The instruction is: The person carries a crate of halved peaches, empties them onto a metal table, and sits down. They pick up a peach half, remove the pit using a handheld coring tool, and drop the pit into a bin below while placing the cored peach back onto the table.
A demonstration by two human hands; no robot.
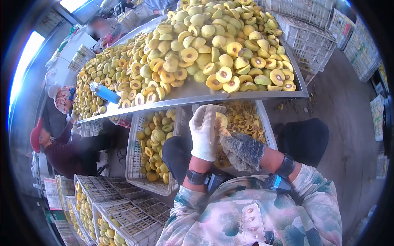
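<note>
My left hand, in a white glove, is closed around a yellow peach half, cut face toward my right. My right hand, in a worn grey glove, is closed close against that peach half; what its fingers grip is hidden. Both hands are just below the near edge of a metal table heaped with halved peaches, several showing brown pits or pit hollows. Under my hands stands a crate of small yellow-brown peach scraps.
Left of my legs, a white crate holds peach halves. Stacked crates stand at lower left, more crates at upper right. A blue bottle lies on the peaches. Other people sit along the table's left side, one in a red cap.
</note>
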